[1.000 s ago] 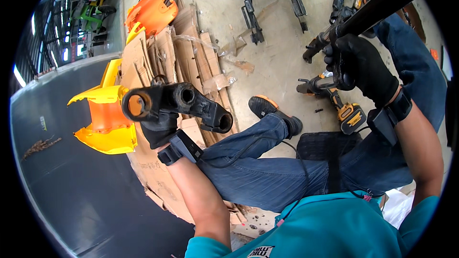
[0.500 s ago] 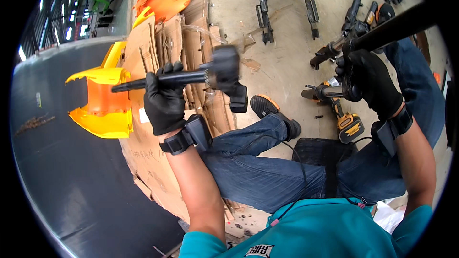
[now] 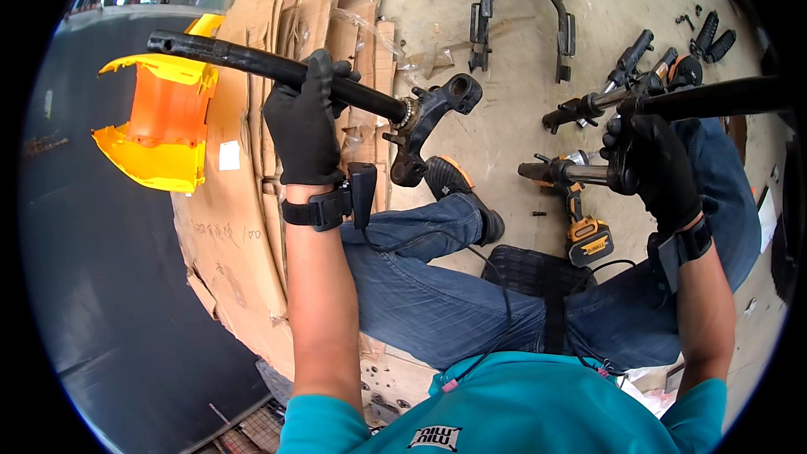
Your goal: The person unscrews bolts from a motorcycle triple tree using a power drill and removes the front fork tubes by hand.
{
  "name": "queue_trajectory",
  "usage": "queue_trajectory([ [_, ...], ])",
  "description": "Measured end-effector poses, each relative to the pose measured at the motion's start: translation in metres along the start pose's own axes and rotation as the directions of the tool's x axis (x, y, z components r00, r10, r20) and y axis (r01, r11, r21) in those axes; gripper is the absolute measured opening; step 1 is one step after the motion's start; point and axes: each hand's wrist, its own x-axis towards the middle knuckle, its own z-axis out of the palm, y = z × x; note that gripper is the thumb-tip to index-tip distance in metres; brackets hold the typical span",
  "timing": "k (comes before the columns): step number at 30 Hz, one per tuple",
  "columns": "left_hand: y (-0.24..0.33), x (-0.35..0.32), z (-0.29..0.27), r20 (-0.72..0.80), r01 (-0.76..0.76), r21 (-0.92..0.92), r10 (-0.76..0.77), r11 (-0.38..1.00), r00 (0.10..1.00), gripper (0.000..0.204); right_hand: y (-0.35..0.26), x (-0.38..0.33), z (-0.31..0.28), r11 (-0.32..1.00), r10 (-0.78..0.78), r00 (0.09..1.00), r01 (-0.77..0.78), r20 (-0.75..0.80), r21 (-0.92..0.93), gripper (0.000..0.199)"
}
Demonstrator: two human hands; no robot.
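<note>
The left hand (image 3: pixel 304 122) wrapped the black steering stem (image 3: pixel 277 71), so the stretch under the glove was hidden. The bar (image 3: pixel 714 99) in the right hand (image 3: pixel 651 160) ran off past the picture's dark right rim — its far end was cut off. Small bolts (image 3: pixel 691 15) above that hand were too tiny to identify.

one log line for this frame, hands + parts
left hand: grips steering stem, held raised | right hand: grips black tube | drill: on floor
</note>
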Motion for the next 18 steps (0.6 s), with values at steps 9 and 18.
queue_trajectory([
  [9,-0.021,0.014,-0.011,0.048,-0.091,0.038,0.09,0.995,0.995,0.038,0.004,0.002,-0.003,0.998,0.035,0.999,-0.034,-0.01,0.052,0.031],
  [18,-0.026,0.015,-0.02,-0.05,-0.077,0.139,0.085,0.987,0.995,0.032,0.002,0.002,0.007,0.999,0.037,0.999,-0.037,0.014,0.01,0.023],
])
